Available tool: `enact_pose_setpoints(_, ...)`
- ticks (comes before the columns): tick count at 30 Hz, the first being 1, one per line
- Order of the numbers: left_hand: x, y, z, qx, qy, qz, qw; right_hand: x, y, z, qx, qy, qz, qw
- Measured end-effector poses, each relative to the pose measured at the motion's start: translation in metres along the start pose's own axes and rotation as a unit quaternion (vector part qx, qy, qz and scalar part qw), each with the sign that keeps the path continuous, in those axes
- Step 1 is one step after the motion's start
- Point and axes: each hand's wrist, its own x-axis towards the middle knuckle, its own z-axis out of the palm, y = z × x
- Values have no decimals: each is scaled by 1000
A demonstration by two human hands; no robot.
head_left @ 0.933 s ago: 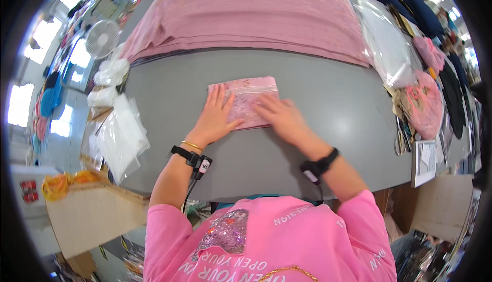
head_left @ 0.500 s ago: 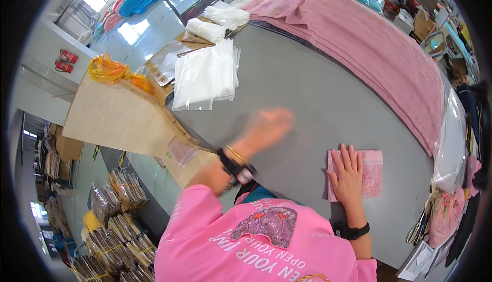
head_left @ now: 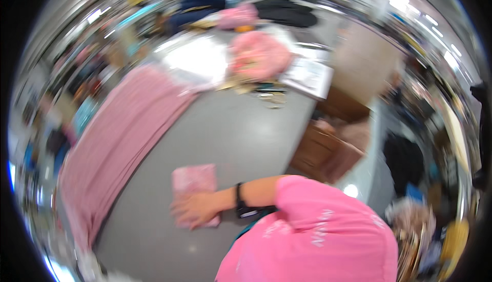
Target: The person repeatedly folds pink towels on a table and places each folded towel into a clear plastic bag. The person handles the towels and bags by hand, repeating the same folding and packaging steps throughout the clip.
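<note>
Now, right hand (head_left: 197,209) spread flat on folded pink cloth (head_left: 195,178), on near side of gray table (head_left: 246,136), long pink fabric pile (head_left: 128,120) at left, cannot tell about left hand.

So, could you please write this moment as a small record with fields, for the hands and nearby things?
Right hand: resting on the folded pink cloth, covering part of it
Left hand: not in view
Surface: grey table, under the cloth
Nearby: long pink fabric, picture left; pink bundle, near picture top
Clarity: blurred, fine details unclear
</note>
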Motion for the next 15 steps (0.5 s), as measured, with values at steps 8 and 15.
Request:
enact_pose_setpoints(8, -45, 171, 184, 45, -358, 171, 917, 64, -66, -48, -168, 238, -231, 928)
enact_pose_setpoints(15, -48, 220, 215, 61, -502, 234, 830, 14, -62, -72, -100, 159, -145, 971)
